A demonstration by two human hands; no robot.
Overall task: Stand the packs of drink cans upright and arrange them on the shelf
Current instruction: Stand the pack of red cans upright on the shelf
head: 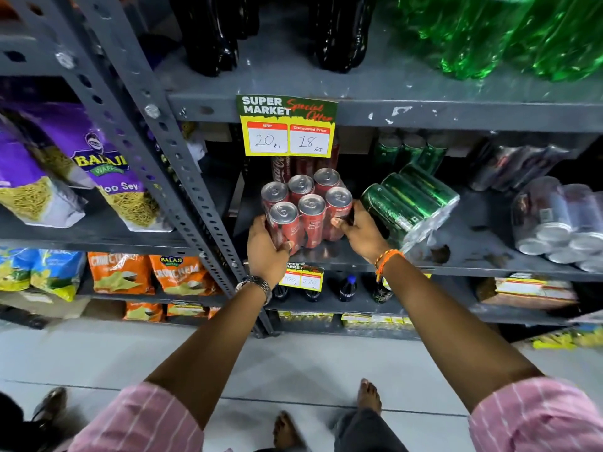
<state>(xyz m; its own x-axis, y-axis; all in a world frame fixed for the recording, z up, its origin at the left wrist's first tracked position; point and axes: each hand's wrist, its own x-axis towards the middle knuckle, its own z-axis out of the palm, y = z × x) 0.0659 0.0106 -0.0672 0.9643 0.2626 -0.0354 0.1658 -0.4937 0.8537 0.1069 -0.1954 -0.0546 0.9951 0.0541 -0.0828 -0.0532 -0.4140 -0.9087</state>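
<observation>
A shrink-wrapped pack of red drink cans (pixel 308 208) stands upright at the front left of the grey metal shelf (pixel 463 265). My left hand (pixel 266 247) grips its left lower corner and my right hand (pixel 360 231) holds its right side. Just to the right, a pack of green cans (pixel 409 199) lies tilted on its side, touching my right hand. A pack of silver-topped cans (pixel 554 223) lies on its side at the far right. More red cans (pixel 287 166) and green cans (pixel 409 151) stand further back on the shelf.
A yellow price tag (pixel 287 125) hangs from the shelf above, over the red pack. Dark bottles (pixel 208 37) and green bottles (pixel 509 34) stand on the upper shelf. Snack bags (pixel 107 177) fill the left rack behind a perforated grey upright (pixel 169 154). Bare feet show on the floor below.
</observation>
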